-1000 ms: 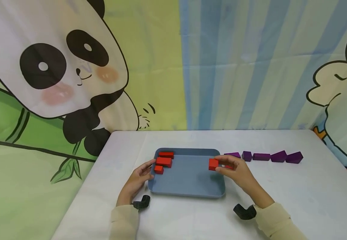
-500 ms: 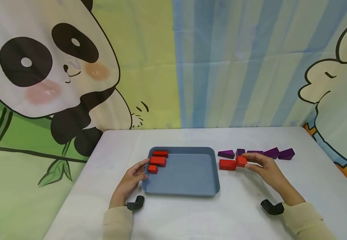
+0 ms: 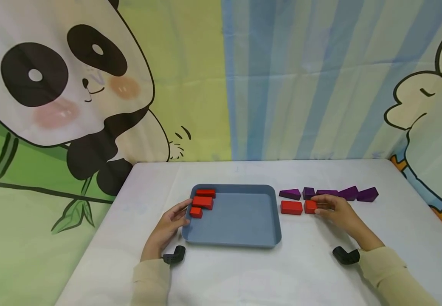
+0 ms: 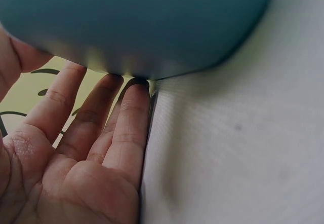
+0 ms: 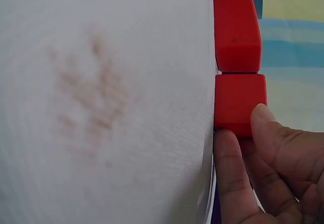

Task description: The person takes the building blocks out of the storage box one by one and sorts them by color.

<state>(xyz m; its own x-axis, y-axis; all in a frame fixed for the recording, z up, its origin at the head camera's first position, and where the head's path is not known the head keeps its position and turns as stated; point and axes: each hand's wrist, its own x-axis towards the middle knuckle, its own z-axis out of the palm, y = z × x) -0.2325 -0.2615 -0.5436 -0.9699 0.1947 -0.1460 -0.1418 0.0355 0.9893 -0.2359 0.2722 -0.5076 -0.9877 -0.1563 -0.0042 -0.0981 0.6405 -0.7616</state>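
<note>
In the head view, my right hand (image 3: pixel 337 212) holds a small red block (image 3: pixel 310 207) on the white table, thumb and fingers at its right end. A longer red block (image 3: pixel 291 208) lies just left of it with a narrow gap. The right wrist view shows the thumb over the edge of the small red block (image 5: pixel 235 100) and fingertips against its near side. At the blue-grey tray (image 3: pixel 240 243), my left hand (image 3: pixel 169 225) touches the left edge. Its fairly straight fingers meet the tray's outer wall (image 4: pixel 131 41) in the left wrist view.
Inside the tray's left side sit three red blocks (image 3: pixel 203 202). Behind the right hand runs a row of several purple blocks (image 3: pixel 347 193), some wedge-shaped. A printed panda curtain (image 3: pixel 190 85) hangs behind the table (image 3: pixel 243 276).
My right hand has carried the small red block from above the tray rightward and down onto the table, beside the longer red block. The left hand stays at the tray.
</note>
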